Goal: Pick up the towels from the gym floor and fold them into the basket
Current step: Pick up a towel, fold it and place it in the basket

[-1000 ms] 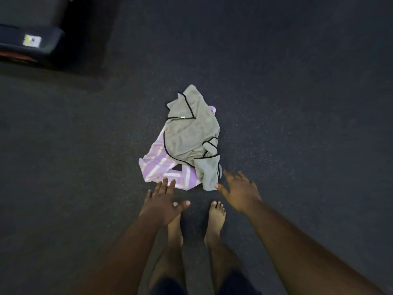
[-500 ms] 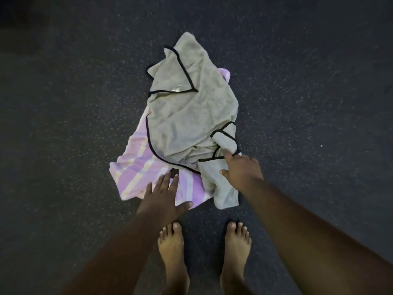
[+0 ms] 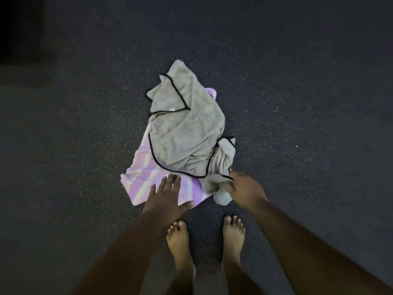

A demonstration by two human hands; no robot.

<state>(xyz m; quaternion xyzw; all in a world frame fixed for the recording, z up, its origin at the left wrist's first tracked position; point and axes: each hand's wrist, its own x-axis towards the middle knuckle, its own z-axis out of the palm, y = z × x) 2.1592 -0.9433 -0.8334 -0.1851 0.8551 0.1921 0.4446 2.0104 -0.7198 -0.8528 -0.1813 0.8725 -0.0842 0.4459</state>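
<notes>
The right hand point(image 3: 244, 191) is a bit blurry, but its fingers are bunched around the near corner of the grey towel point(image 3: 187, 133), so it's got a grip. The left hand point(image 3: 168, 194) lies flat, fingers straight, over the near edge of the pink striped towel point(image 3: 144, 177). The grey towel is crumpled on top of the striped one on the dark speckled floor point(image 3: 297, 103), at 12 o'clock from the person's bare feet point(image 3: 179, 241).

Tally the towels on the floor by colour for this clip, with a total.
Grey towel with black trim: 1
Pink and purple striped towel: 1
Total: 2 towels, the grey one lying on top of the striped one.
</notes>
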